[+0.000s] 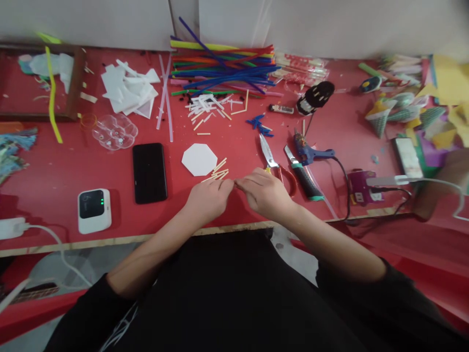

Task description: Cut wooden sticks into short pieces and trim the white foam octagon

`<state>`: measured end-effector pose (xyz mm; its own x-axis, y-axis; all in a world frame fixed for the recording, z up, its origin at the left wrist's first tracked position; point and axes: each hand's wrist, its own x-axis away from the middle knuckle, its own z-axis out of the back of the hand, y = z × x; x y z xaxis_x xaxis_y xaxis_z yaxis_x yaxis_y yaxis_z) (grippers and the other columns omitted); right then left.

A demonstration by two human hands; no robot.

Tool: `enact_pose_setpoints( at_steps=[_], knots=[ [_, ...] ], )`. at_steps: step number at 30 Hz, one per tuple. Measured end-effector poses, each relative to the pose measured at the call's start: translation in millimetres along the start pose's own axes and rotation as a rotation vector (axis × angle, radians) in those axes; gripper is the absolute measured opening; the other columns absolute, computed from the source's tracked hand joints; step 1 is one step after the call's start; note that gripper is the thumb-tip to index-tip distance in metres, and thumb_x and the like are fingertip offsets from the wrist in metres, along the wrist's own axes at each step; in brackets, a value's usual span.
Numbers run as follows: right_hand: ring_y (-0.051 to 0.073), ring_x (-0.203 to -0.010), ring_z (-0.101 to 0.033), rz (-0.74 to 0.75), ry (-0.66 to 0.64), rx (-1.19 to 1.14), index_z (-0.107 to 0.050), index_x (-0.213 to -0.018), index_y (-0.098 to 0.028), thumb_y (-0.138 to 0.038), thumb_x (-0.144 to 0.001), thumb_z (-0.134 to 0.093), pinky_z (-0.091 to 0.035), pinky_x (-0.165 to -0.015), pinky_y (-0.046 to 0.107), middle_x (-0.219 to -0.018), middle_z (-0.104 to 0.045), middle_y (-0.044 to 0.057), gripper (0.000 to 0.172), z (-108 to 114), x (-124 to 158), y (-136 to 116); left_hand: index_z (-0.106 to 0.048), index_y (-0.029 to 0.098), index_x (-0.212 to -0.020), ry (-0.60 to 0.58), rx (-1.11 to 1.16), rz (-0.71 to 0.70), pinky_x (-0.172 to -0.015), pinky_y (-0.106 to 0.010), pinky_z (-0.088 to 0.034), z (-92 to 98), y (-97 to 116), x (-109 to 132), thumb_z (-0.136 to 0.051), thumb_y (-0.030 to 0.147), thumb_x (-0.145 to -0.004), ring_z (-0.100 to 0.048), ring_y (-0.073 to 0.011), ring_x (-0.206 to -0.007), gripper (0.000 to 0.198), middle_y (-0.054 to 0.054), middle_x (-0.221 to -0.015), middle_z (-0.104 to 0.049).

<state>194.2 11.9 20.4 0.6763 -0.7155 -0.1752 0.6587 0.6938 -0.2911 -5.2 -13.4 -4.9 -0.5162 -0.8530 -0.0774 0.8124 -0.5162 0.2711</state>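
Note:
My left hand (210, 199) and my right hand (266, 192) meet fingertip to fingertip above the table's front part. Both are closed in a pinch, and whatever lies between the fingers is too small or hidden to make out. Just beyond my left hand lie several short pale wooden sticks (220, 170), touching or close to a white octagonal card (200, 159). Scissors (273, 161) with red and yellow handles lie right behind my right hand. To their right are a utility knife (304, 177) and a blue hot glue gun (309, 151).
A black phone (149, 173) and a white hotspot device (94, 210) lie at left. Coloured pipe cleaners (223, 66), white paper pieces (130, 88) and blue bits (259, 123) sit farther back. A purple power adapter (362, 186) with cables stands at right, near another person's arm (441, 188).

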Motion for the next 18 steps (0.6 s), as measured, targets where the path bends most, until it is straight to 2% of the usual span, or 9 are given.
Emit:
enact_pose_setpoints(
  at_steps=[4,9,13,18],
  knots=[
    [0.021,-0.073,-0.054,-0.029,-0.013,0.024,-0.074,-0.088,-0.017,-0.01,-0.087,-0.046,-0.044,-0.068,0.033,-0.078,-0.071,0.006,0.03,3,-4,-4,-0.062,0.016,-0.102,-0.042,0.014,0.052,-0.06,-0.032,-0.047,2.2,1,-1,-0.048,0.012,-0.083,-0.067,-0.0266,-0.073,0.023,-0.011,-0.079,-0.07],
    [0.019,-0.07,-0.054,-0.072,0.02,0.076,-0.073,-0.081,-0.018,-0.01,-0.079,-0.048,-0.04,-0.063,0.032,-0.075,-0.069,0.005,0.026,2,-10,-9,-0.061,0.017,-0.099,-0.062,0.028,0.112,-0.06,-0.031,-0.048,5.1,3,-3,-0.049,0.013,-0.084,-0.069,-0.0253,-0.074,0.02,-0.01,-0.081,-0.071],
    [0.018,-0.066,-0.052,-0.062,0.065,0.104,-0.071,-0.077,-0.017,-0.009,-0.075,-0.049,-0.036,-0.059,0.031,-0.07,-0.066,0.005,0.024,-3,-11,-11,-0.061,0.016,-0.103,-0.147,0.054,0.155,-0.062,-0.033,-0.049,8.8,4,-4,-0.046,0.013,-0.086,-0.07,-0.0274,-0.079,0.023,-0.011,-0.087,-0.072],
    [0.017,-0.063,-0.05,-0.062,0.059,0.146,-0.069,-0.072,-0.017,-0.01,-0.072,-0.05,-0.031,-0.055,0.031,-0.067,-0.064,0.004,0.02,-6,-9,-13,-0.061,0.015,-0.102,-0.225,0.074,0.153,-0.062,-0.033,-0.047,11.7,3,-6,-0.048,0.01,-0.084,-0.071,-0.0283,-0.081,0.022,-0.011,-0.091,-0.073]
  ],
)
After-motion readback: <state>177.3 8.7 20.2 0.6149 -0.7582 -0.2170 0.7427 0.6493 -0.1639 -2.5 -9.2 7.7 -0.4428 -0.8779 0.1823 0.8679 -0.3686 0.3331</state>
